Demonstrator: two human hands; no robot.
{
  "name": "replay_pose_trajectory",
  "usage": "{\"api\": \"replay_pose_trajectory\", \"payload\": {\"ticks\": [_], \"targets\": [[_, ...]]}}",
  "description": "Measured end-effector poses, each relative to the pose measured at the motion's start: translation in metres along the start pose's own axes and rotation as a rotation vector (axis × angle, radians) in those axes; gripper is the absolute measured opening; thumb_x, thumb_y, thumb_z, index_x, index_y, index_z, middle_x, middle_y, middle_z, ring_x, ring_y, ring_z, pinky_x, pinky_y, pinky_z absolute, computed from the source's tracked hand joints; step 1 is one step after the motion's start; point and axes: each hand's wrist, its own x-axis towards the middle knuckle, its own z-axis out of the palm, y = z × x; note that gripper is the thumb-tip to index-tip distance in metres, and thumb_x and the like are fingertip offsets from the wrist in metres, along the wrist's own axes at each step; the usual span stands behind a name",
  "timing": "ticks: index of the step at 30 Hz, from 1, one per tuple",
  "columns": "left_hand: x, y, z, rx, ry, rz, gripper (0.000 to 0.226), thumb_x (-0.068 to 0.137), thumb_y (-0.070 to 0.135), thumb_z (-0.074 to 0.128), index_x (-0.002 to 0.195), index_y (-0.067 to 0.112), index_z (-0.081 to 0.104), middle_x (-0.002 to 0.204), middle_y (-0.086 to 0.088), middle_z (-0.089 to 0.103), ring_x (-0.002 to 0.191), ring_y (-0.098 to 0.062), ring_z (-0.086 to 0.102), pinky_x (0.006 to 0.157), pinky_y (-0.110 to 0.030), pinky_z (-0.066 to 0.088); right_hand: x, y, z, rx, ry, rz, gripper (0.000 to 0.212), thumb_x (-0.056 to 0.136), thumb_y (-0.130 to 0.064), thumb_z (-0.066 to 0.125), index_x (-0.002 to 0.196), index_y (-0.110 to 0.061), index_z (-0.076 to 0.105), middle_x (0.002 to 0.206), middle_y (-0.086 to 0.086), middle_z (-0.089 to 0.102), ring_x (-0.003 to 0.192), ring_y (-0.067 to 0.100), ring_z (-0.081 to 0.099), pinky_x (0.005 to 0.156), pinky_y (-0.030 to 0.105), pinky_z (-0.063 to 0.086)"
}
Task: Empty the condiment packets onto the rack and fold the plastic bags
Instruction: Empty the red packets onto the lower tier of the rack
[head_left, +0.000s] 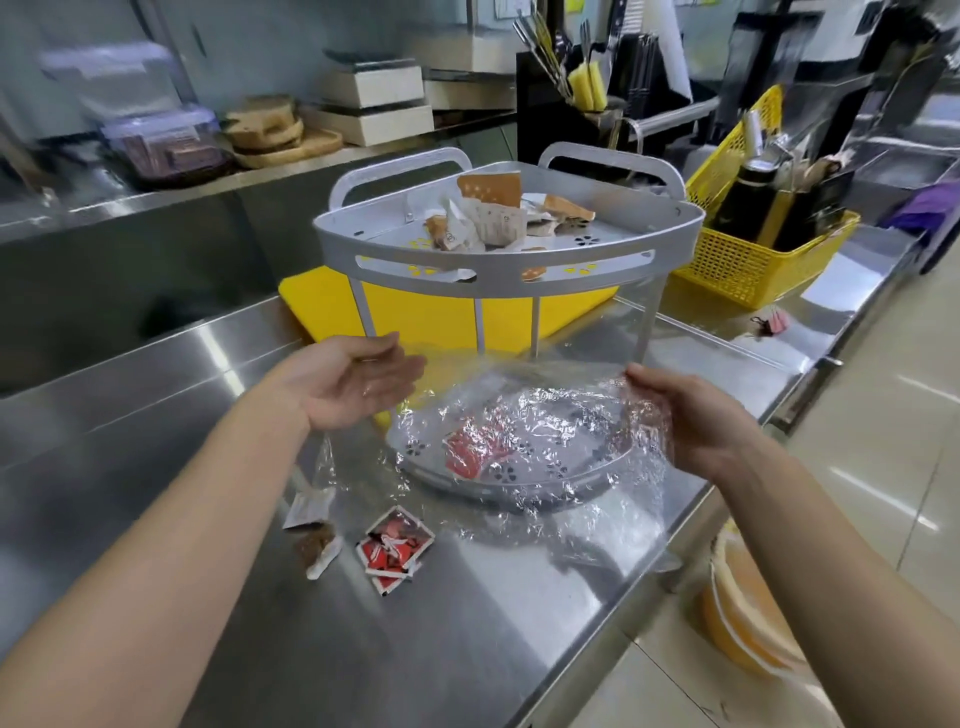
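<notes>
A grey two-tier corner rack (498, 273) stands on the steel counter. Its top shelf holds several brown and white condiment packets (493, 218). Red packets (475, 449) lie on the lower shelf, seen through a clear plastic bag (550, 415). The bag is stretched out flat above that shelf between my left hand (358, 382), which pinches one edge, and my right hand (691, 415), which grips the other. On the counter in front lie red packets (397, 548) and brown and white packets (314, 530) beside a scrap of clear plastic (324, 457).
A yellow cutting board (415, 317) lies under the rack. To the right stands a yellow basket (748, 260) with bottles. Behind it is a black utensil holder (587, 104). The counter's edge (675, 566) runs along the right, with an orange tub (748, 618) on the floor below.
</notes>
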Motion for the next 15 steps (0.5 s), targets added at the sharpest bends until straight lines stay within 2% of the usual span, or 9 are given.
{"api": "replay_pose_trajectory", "payload": {"ticks": [4, 7, 9, 11, 13, 15], "targets": [[-0.016, 0.012, -0.002, 0.024, -0.025, 0.023, 0.009, 0.080, 0.018, 0.057, 0.075, 0.011, 0.057, 0.077, -0.008, 0.075, 0.070, -0.014, 0.073, 0.062, -0.030, 0.060, -0.005, -0.007, -0.004, -0.060, -0.072, -0.051, 0.015, 0.064, -0.021, 0.071, 0.075, -0.011, 0.069, 0.063, -0.001, 0.069, 0.056, 0.012, 0.064, 0.064, 0.024, 0.053], [-0.023, 0.008, -0.011, 0.085, -0.006, 0.027, 0.006, 0.085, 0.011, 0.054, 0.086, 0.009, 0.060, 0.075, -0.006, 0.076, 0.067, -0.011, 0.072, 0.060, -0.025, 0.060, -0.008, -0.003, -0.002, -0.165, -0.096, -0.068, 0.038, 0.047, -0.032, 0.085, 0.078, -0.015, 0.070, 0.068, -0.003, 0.066, 0.059, 0.012, 0.056, 0.062, 0.024, 0.046], [-0.026, -0.002, -0.021, 0.135, 0.017, 0.013, 0.012, 0.087, 0.001, 0.052, 0.094, 0.008, 0.057, 0.073, -0.006, 0.076, 0.061, -0.010, 0.071, 0.059, -0.023, 0.059, -0.011, 0.008, 0.001, -0.269, -0.062, -0.063, 0.030, 0.051, -0.032, 0.082, 0.072, -0.016, 0.069, 0.064, -0.005, 0.059, 0.056, 0.011, 0.046, 0.057, 0.025, 0.038], [-0.031, -0.017, -0.033, 0.188, 0.032, -0.027, 0.021, 0.085, -0.007, 0.051, 0.101, 0.006, 0.054, 0.071, -0.007, 0.075, 0.056, -0.012, 0.070, 0.054, -0.023, 0.059, -0.015, 0.026, 0.006, -0.321, -0.039, -0.016, 0.014, 0.062, -0.023, 0.072, 0.071, -0.014, 0.064, 0.060, -0.002, 0.053, 0.050, 0.010, 0.044, 0.050, 0.024, 0.040], [-0.037, -0.033, -0.048, 0.268, 0.053, -0.068, 0.021, 0.083, -0.010, 0.052, 0.096, 0.005, 0.056, 0.069, -0.008, 0.074, 0.055, -0.014, 0.069, 0.053, -0.026, 0.059, -0.015, 0.049, 0.011, -0.316, -0.022, 0.061, 0.011, 0.063, -0.016, 0.068, 0.069, -0.013, 0.060, 0.056, -0.002, 0.055, 0.044, 0.009, 0.046, 0.042, 0.019, 0.043], [-0.045, -0.049, -0.065, 0.312, 0.073, -0.107, 0.022, 0.074, -0.010, 0.059, 0.089, 0.006, 0.058, 0.072, -0.009, 0.074, 0.060, -0.018, 0.068, 0.061, -0.031, 0.057, -0.014, 0.070, 0.019, -0.313, -0.017, 0.123, 0.010, 0.066, -0.012, 0.069, 0.067, -0.015, 0.059, 0.053, -0.003, 0.056, 0.041, 0.008, 0.046, 0.040, 0.017, 0.041]]}}
